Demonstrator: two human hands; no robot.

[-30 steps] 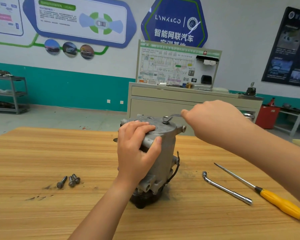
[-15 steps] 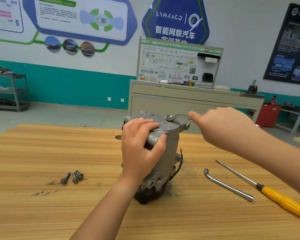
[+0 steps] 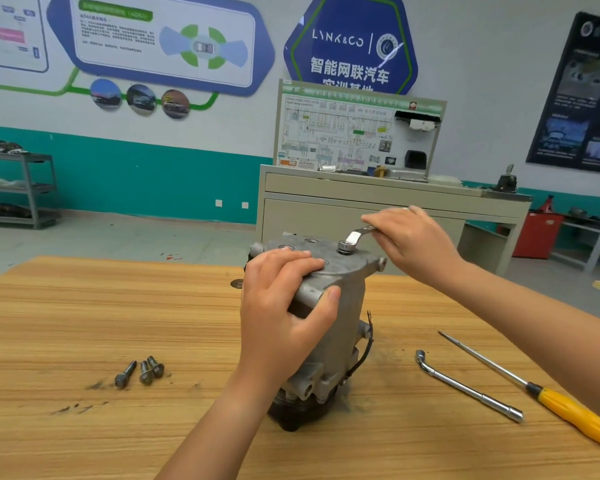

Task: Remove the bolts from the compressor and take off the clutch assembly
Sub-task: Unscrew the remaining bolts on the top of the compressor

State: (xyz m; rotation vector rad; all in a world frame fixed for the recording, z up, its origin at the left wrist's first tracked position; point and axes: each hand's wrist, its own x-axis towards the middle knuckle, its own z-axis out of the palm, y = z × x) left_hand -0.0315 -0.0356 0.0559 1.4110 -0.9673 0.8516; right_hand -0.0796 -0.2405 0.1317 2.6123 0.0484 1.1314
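A grey cast-metal compressor stands on end midway along the smudged light-wood table, the left hand clasping its top edge, the right hand gripping a small silver spanner set on a top bolt. Three loose dark bolts lie left, a chrome L-shaped wrench and yellow-handled screwdriver right; beyond, a beige cabinet and teal-banded wall.

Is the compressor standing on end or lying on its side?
On end. The compressor stands on its dark end on the table, flat plate up, left hand gripping it.
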